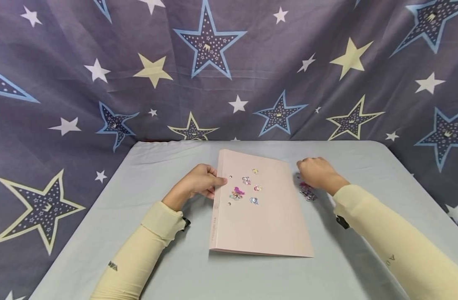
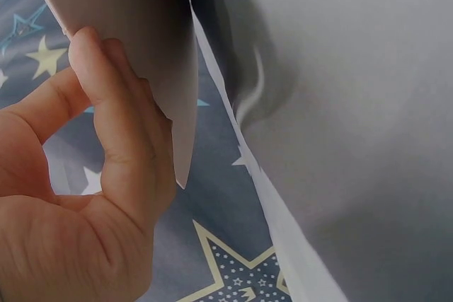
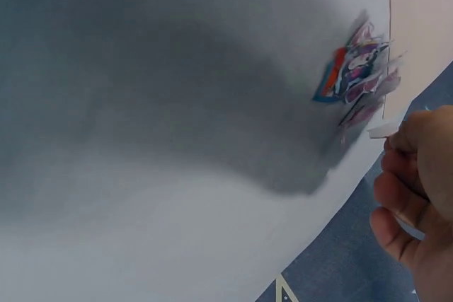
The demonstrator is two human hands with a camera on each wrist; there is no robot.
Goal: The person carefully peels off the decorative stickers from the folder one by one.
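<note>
A pale pink file folder (image 1: pixel 266 225) stands tilted up off the table, with several small shiny stickers (image 1: pixel 254 201) on its front. My left hand (image 1: pixel 202 182) grips the folder by its spine, thumb on the front and fingers behind. In the left wrist view, the left hand's fingers (image 2: pixel 117 111) lie along the folder's underside (image 2: pixel 134 19). To the right of the folder, my right hand (image 1: pixel 318 171) pinches a small whitish sticker (image 3: pixel 383 131) between thumb and forefinger. Below that hand lies a loose pile of colourful stickers (image 1: pixel 307 192), close to the folder's right edge.
Pale grey cloth covers the table (image 1: pixel 168 266) under the folder. Behind the table's far edge hangs a dark curtain (image 1: pixel 213 96) printed with stars. Dark bands show at both wrists under the cream sleeves (image 1: pixel 386 241).
</note>
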